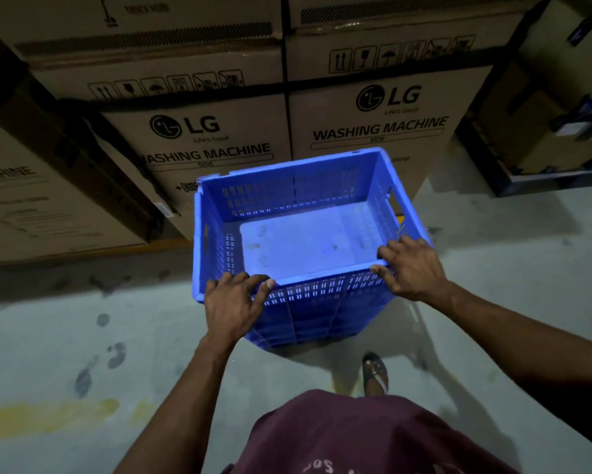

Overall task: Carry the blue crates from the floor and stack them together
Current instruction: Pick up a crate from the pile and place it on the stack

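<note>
Both hands on blue crate near rim.

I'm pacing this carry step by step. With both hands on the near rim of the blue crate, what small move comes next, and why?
Probably keep carrying it level: left hand and right hand grip the empty blue crate, and no stack shows yet.

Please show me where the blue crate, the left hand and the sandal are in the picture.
blue crate (298, 248): head view, on its bare inside floor.
left hand (231, 304): head view, on the back of the hand at the near rim.
sandal (376, 372): head view, on its strap.
</note>
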